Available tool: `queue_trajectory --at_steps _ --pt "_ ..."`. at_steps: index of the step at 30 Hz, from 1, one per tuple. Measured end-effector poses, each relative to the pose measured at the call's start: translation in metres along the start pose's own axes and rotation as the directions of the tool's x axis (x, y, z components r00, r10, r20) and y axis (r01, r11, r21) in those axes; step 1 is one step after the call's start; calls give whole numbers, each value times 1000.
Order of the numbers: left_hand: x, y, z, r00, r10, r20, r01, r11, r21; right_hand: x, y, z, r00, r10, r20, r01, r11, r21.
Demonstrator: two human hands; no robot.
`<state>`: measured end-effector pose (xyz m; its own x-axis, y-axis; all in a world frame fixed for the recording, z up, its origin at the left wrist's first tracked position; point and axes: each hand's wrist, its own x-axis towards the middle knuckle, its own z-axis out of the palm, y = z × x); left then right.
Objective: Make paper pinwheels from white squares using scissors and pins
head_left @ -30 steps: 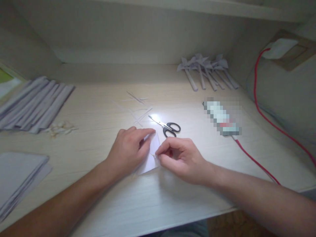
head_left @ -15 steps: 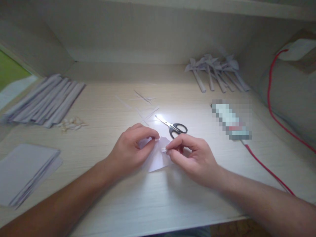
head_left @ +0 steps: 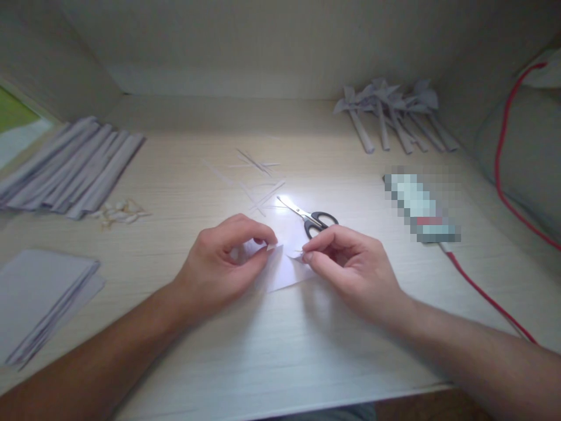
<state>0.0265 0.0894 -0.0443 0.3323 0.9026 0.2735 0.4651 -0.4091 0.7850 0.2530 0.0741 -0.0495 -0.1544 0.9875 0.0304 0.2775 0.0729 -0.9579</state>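
A small sheet of white paper (head_left: 287, 272) lies low over the desk between my hands, with cut points lifted from its middle. My left hand (head_left: 225, 254) pinches one point between thumb and forefinger, at the sheet's left side. At the right, my right hand (head_left: 357, 263) pinches another point; a thin pale bit shows at its fingertips, too small to name. Just beyond the paper rest scissors (head_left: 298, 210) with black handles, partly behind my right hand's fingers.
Thin paper strips (head_left: 258, 165) lie behind the scissors. Rolled paper tubes (head_left: 87, 169), small white pieces (head_left: 123, 211) and stacked paper (head_left: 44, 298) are at left. Paper pinwheels (head_left: 394, 111) lie back right, above a blurred phone-like device (head_left: 418, 204) with a red cable (head_left: 491, 295).
My hands have drawn slightly apart, and the two pinched paper points now stand further from each other. The whole view has shifted a little.
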Motion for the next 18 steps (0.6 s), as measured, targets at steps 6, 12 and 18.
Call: queue_trajectory --at_steps 6,12,18 --pt "-3 5 3 992 65 107 -58 996 -68 -3 -5 1 972 -226 59 229 971 -64" --pt "-3 7 7 990 68 121 -52 989 -136 -5 -4 0 970 -224 90 230 971 -66" --pt "-5 8 9 995 47 87 -32 987 -157 -5 -4 2 976 -192 104 198 978 -58"
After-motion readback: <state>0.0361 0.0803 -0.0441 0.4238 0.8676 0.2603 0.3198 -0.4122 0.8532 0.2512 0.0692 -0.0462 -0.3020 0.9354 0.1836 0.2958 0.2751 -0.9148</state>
